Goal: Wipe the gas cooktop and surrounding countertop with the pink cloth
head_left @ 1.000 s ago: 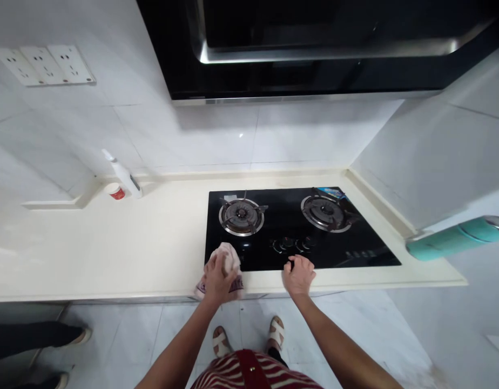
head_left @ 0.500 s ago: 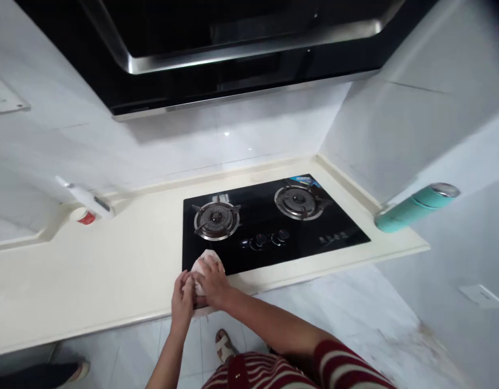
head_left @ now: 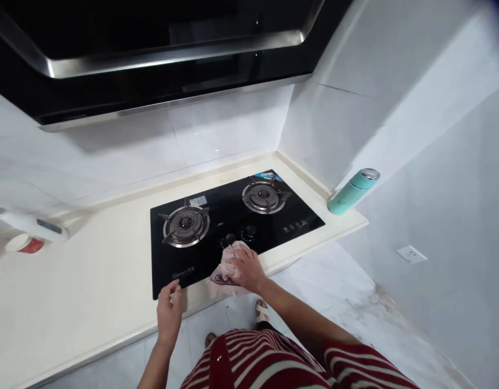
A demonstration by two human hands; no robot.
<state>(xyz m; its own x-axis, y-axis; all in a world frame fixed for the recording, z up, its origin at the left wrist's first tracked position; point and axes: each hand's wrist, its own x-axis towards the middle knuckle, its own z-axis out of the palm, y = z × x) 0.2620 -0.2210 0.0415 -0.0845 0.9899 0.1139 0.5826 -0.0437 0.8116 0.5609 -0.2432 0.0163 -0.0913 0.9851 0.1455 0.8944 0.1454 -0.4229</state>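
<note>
Right in close now, along the front edge of the cream surface [head_left: 91, 270]: a cloth [head_left: 228, 263], pale pink, soft and crumpled, bunched into a loose lump on the near margin of the hob [head_left: 225, 213], with a dark-lettered hem spilling over toward the surface's front edge. And over those folds, the right grip [head_left: 249, 268], curved down and closed on the fabric, pinching it from above. Across to the left, by the hob's front left corner and right at the surface's front edge, the left grip [head_left: 169, 309], half spread in a slack curl, thumb slightly apart from forefinger; contact with the surface impossible to tell. What a gloss on that hob: flat black glass, rectangular, lengthwise with the front edge. On it, a left burner [head_left: 186, 224] and a right burner [head_left: 264, 195], both round, rimmed in shiny metal, topped with dark prongs. Just behind the cloth, round black knobs [head_left: 248, 232]. Out near the surface's front right corner, an upright flask [head_left: 350, 193], a smooth teal cylinder under a silvery cap. And well left, near the back edge, a slim white device [head_left: 34, 224] with a dark panel, close beside a small red-and-white cup [head_left: 26, 244].
</note>
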